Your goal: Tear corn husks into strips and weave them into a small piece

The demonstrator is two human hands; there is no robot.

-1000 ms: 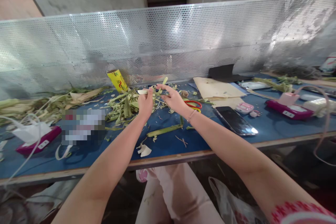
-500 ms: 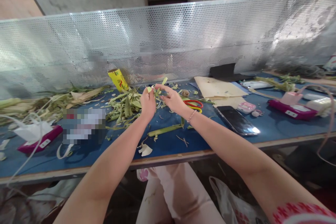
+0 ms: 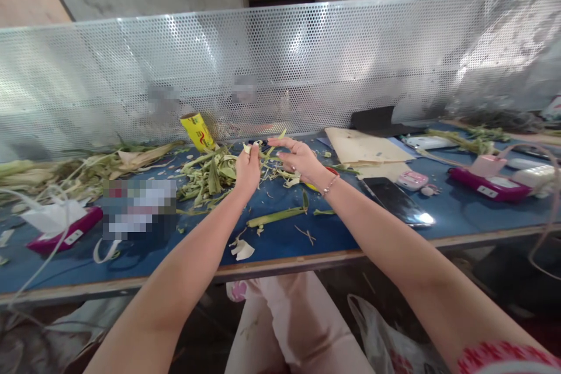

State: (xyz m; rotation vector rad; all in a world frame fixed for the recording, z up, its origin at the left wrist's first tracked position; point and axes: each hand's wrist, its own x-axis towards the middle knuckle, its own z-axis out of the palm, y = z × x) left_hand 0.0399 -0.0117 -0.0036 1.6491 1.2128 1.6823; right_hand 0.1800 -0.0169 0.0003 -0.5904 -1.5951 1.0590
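Observation:
My left hand (image 3: 248,168) is closed, thumb against fingers, on a pale green plant strip (image 3: 246,148) that pokes out above the thumb. To its right, my right hand (image 3: 302,160) has its fingers stretched toward the left hand, thumb apart from them. Thin green strips (image 3: 283,134) show around its fingertips; whether any of them touches the fingers I cannot tell. Beside my left hand lies a heap of shredded green plant pieces (image 3: 214,172). A red and yellow loop (image 3: 333,171) is mostly hidden behind my right wrist.
A green stalk (image 3: 276,217) and a pale scrap (image 3: 242,249) lie near the front edge. A yellow carton (image 3: 198,131) stands by the perforated metal screen (image 3: 298,64). Rightward are brown paper (image 3: 363,146), a phone (image 3: 397,201) and a purple power strip (image 3: 488,183); another power strip (image 3: 65,231) sits left.
My right hand has moved right, away from the left hand, and its fingers have straightened. It now covers more of the red and yellow loop. The left hand has barely moved.

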